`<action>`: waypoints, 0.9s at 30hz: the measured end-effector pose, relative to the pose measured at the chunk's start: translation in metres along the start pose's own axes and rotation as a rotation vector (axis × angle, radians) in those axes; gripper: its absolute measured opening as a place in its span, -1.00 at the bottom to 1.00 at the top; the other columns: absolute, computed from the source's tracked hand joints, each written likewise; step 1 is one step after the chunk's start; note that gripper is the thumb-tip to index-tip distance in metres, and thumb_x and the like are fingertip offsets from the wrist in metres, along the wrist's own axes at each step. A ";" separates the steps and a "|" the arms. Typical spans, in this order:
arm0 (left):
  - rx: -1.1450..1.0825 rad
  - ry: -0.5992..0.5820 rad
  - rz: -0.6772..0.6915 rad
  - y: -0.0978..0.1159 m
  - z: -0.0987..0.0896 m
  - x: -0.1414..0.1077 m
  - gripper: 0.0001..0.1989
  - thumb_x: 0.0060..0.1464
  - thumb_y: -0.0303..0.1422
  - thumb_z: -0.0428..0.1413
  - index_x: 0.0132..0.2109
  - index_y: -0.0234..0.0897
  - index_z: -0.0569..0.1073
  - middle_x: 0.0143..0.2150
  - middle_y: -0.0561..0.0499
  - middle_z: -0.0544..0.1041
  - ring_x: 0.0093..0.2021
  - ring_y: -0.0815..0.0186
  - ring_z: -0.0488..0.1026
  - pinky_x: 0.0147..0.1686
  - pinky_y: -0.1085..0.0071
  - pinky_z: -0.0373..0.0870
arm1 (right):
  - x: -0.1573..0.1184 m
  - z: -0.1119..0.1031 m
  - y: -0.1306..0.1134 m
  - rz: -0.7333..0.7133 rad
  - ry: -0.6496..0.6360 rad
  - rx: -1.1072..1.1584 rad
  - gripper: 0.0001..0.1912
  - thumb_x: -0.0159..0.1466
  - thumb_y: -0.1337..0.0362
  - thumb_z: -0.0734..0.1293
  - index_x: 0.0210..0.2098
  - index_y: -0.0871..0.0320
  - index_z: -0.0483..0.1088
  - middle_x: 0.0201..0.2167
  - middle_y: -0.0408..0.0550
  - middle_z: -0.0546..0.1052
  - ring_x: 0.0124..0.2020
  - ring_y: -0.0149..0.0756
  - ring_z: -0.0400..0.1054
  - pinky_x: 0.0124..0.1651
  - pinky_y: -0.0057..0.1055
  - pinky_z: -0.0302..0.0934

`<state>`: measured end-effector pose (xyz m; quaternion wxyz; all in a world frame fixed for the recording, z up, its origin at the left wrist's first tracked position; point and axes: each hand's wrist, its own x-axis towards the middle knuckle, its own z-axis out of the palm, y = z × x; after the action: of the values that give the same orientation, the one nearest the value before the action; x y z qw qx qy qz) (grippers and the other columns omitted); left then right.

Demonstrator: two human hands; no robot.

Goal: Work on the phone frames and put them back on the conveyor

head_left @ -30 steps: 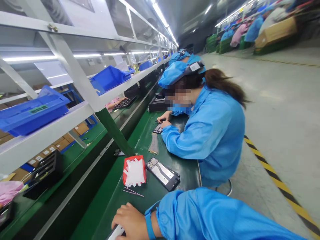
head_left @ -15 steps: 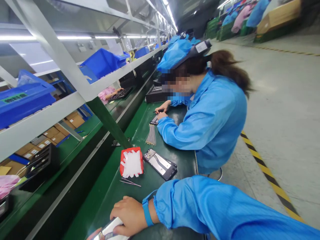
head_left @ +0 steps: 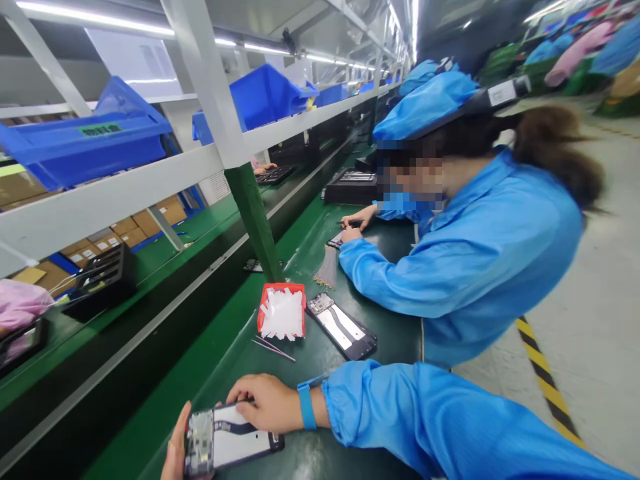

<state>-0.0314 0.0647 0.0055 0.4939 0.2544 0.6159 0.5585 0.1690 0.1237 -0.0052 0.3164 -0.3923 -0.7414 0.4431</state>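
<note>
An opened smartphone [head_left: 237, 445] lies at the bottom, its circuit board and white battery with a black flex strip showing. My right hand [head_left: 267, 403], blue band at its wrist, is closed on the phone, thumb over the battery and fingers at the far edge. At the circuit-board end, my left hand [head_left: 175, 448] grips the phone's side; the picture's edge cuts off much of it. Beyond my right hand are tweezers [head_left: 274, 348], a red tray [head_left: 259, 323] full of white strips, and another opened smartphone [head_left: 344, 327].
A co-worker [head_left: 480, 240] in blue leans over a phone further along the bench, near a bundle of thin cables [head_left: 327, 268]. A green post [head_left: 256, 223] rises beside the red tray. Blue bins [head_left: 90, 143] stand on the white shelf at left.
The view has swung left and down, so more of the phone and my left hand show. My right hand stays on the phone, its thumb still over the battery.
</note>
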 end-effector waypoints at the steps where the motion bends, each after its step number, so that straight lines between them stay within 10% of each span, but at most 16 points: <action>1: -0.071 -0.022 -0.045 -0.003 0.001 -0.002 -0.17 -0.25 0.33 0.26 0.06 -0.09 0.58 -0.01 -0.14 0.66 0.16 -0.24 0.51 0.08 -0.05 0.53 | -0.002 0.002 -0.001 0.043 0.021 0.085 -0.72 0.25 0.41 0.34 -0.06 0.08 0.52 -0.23 -0.17 0.57 -0.22 -0.33 0.44 -0.11 -0.43 0.31; 6: 0.011 0.003 0.033 -0.021 0.007 -0.017 -0.19 -0.30 0.01 0.48 0.12 -0.14 0.49 -0.02 -0.08 0.66 0.12 -0.07 0.55 0.12 0.13 0.53 | -0.013 0.011 -0.002 0.101 -0.031 0.254 -0.67 0.17 0.52 0.31 -0.09 0.14 0.41 -0.35 -0.24 0.47 -0.41 -0.45 0.32 -0.34 -0.53 0.23; 14: 0.002 0.095 0.085 -0.013 0.020 -0.037 -0.30 -0.16 -0.11 0.42 0.13 -0.18 0.45 -0.01 -0.04 0.64 0.00 0.16 0.60 0.05 0.30 0.51 | -0.013 0.000 0.000 -0.068 -0.101 0.330 -0.74 0.21 0.25 0.47 -0.14 0.12 0.40 -0.32 -0.20 0.46 -0.31 -0.39 0.38 -0.17 -0.41 0.36; 19: 0.072 -0.117 0.091 -0.021 0.027 -0.048 -0.37 -0.08 -0.16 0.38 0.12 -0.27 0.43 0.04 -0.14 0.63 -0.02 0.15 0.61 0.05 0.25 0.52 | -0.015 0.002 0.006 0.064 -0.141 0.560 -0.56 0.35 -0.05 0.34 0.05 0.10 0.33 -0.16 -0.06 0.49 -0.16 -0.26 0.44 -0.23 -0.34 0.44; 27: 0.219 -0.193 0.243 -0.026 0.030 -0.054 -0.55 0.02 -0.27 0.29 0.05 -0.27 0.44 -0.06 -0.07 0.63 -0.09 0.21 0.59 -0.01 0.28 0.51 | -0.025 -0.003 -0.001 0.106 -0.247 0.565 -0.56 0.38 -0.02 0.33 0.12 0.08 0.30 -0.08 -0.06 0.56 -0.01 -0.20 0.48 0.13 -0.16 0.39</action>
<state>0.0217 0.0246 0.0022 0.4490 0.4315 0.5877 0.5166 0.1839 0.1029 -0.0058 0.2966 -0.2703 -0.6003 0.6918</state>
